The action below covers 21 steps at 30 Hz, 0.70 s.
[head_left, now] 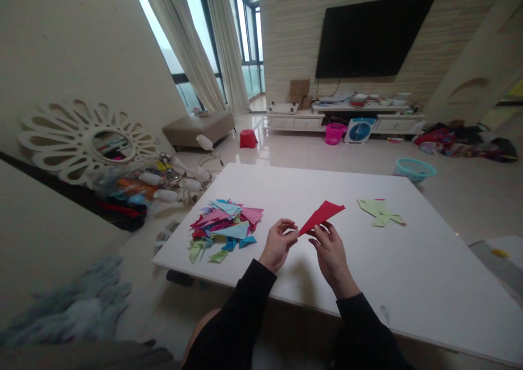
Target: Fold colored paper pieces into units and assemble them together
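Both hands pinch the red folded paper above the desk: left hand and right hand at its near tip. Fingertips partly hide that tip; fold layers unclear. Coloured paper pile sits left, green pieces right, shapes too small to tell.

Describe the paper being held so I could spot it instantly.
On the white table, between the colourful scrap pile and green pieces, both hands pinch a red paper. It alone is raised, folded to a long point.
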### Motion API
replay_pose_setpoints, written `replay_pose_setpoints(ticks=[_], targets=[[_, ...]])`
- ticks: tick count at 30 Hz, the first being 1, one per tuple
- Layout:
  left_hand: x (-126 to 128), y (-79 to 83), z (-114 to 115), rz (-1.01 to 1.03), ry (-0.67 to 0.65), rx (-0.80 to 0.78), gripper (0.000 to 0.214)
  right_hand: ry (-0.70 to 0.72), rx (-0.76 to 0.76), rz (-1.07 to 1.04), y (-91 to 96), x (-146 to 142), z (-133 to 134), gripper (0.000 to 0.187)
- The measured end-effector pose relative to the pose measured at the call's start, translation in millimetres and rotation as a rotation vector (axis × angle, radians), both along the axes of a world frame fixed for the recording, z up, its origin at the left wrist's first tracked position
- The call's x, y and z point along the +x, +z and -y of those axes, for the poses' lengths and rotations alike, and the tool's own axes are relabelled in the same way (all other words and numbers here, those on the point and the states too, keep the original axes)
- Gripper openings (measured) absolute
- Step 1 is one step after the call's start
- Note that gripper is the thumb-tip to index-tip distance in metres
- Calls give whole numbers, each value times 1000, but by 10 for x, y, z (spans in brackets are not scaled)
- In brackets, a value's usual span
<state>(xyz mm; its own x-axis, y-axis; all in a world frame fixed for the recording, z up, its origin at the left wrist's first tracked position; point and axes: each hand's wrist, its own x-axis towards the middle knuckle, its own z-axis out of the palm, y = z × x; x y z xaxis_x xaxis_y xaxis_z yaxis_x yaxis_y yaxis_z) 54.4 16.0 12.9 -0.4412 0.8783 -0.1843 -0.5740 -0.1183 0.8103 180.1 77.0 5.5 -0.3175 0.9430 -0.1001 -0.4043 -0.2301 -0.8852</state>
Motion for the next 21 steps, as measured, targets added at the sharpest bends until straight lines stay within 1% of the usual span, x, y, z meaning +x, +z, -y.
replay_pose_setpoints(ticks=[2,5,8,10,12,15,19,21], targets=[[-20,-11,-63,-14,-39,-21,43,-41,-8,-2,-38,-29,-65,52],[-45,-11,-169,-4,-154,-63,45,-99,-27,-16,-93,-71,-161,44],[-61,-25,-267,26,-274,-106,47,-75,-34,-15,-136,-92,-232,36],[-65,-56,-324,43,-322,-116,49,-54,-29,8,-160,-97,-264,34],[-63,-98,-372,66,-332,-106,50,-49,-20,37,-182,-98,-288,35],[-54,-143,-417,92,-302,-78,52,-33,4,105,-211,-89,-312,36],[-51,-128,-402,57,-253,-67,53,-42,74,232,-231,-48,-315,38],[-53,-108,-369,33,-238,-65,53,-42,91,261,-236,-25,-302,39]])
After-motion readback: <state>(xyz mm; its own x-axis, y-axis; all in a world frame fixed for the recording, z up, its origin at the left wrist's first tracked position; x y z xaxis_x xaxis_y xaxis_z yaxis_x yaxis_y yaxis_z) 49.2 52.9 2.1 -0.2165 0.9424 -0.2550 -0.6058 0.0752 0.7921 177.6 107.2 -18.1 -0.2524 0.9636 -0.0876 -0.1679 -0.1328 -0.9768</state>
